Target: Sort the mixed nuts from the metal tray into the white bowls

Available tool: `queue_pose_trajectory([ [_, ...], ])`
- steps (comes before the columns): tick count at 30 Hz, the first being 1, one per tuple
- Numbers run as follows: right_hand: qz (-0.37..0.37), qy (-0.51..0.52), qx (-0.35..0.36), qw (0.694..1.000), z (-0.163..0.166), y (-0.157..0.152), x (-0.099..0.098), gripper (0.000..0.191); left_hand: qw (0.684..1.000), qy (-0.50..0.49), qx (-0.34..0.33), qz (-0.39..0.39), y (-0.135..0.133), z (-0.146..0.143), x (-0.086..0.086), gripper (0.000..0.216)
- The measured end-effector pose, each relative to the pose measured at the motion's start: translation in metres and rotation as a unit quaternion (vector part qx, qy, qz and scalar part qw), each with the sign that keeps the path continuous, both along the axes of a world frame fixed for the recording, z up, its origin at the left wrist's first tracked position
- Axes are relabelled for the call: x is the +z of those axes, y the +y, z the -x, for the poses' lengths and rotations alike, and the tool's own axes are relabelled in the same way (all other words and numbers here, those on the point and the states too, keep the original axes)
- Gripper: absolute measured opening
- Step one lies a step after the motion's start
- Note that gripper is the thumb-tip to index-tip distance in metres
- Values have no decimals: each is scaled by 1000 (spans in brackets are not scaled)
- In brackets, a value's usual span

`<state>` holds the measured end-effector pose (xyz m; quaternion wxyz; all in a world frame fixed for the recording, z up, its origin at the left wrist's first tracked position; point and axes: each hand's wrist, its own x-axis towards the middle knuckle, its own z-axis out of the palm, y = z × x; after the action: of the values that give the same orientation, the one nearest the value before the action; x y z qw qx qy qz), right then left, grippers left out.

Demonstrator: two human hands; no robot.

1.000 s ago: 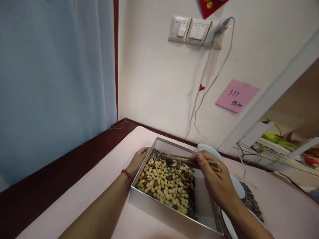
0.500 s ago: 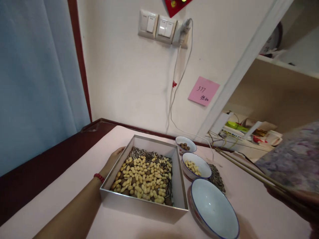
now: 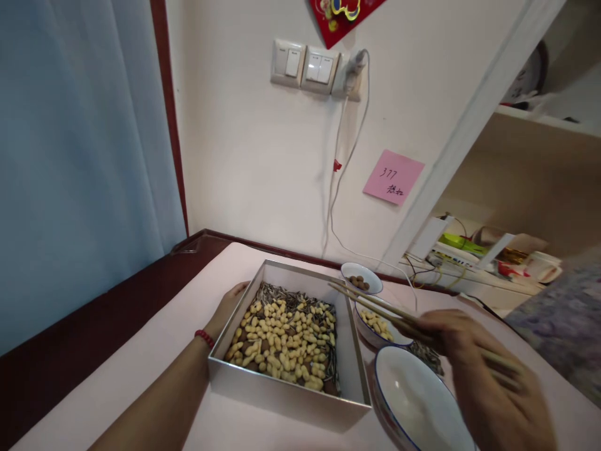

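A square, silver-rimmed box [image 3: 291,401] on the table holds peanuts [image 3: 282,338] in their shells over striped sunflower seeds [image 3: 291,297], with round brown nuts among them. My left hand [image 3: 232,302], a red bead bracelet at its wrist, holds the box's left outer wall; its fingertips are partly hidden. In my closed right hand [image 3: 488,376], somewhat blurred, is a pair of chopsticks [image 3: 375,307]. Their tips hang over the box's right rim, apparently with nothing between them. Below them stands a bowl [image 3: 365,322] with some peanuts. Close by is a larger white bowl [image 3: 422,401].
Behind the peanut bowl, a small bowl [image 3: 346,270] contains round brown nuts. Sunflower seeds [image 3: 429,357] lie right of the bowls, partly behind my right hand. A white cable [image 3: 375,255] runs down the wall to the table. At right, a person's flowered clothing [image 3: 558,332] shows.
My right hand has come in from the right edge with the chopsticks, whose tips now reach over the box. The left hand stays at the box. The whole view has shifted slightly.
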<state>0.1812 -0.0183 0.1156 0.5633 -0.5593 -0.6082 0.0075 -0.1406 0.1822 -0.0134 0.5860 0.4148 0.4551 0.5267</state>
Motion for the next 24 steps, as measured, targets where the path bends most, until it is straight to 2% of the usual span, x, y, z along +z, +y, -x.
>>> queue_pose_trajectory([
  [3, 78, 41, 108, 990, 25, 36, -7, 28, 1000, -20, 19, -14, -4, -4, 2, 40],
  [5, 118, 43, 152, 980, 34, 56, -16, 31, 999, -36, 23, -12, -7, -7, 5, 39],
  [10, 141, -9, 184, 973, 52, 89, -26, 34, 997, -73, 35, 9, -15, -13, 14, 37],
  [18, 138, -37, 185, 972, 60, 98, -31, 37, 996, -79, 36, 23, -18, -14, 21, 37],
  [24, 114, -20, 169, 979, 50, 86, -28, 34, 997, -68, 33, 23, -17, -13, 19, 39],
])
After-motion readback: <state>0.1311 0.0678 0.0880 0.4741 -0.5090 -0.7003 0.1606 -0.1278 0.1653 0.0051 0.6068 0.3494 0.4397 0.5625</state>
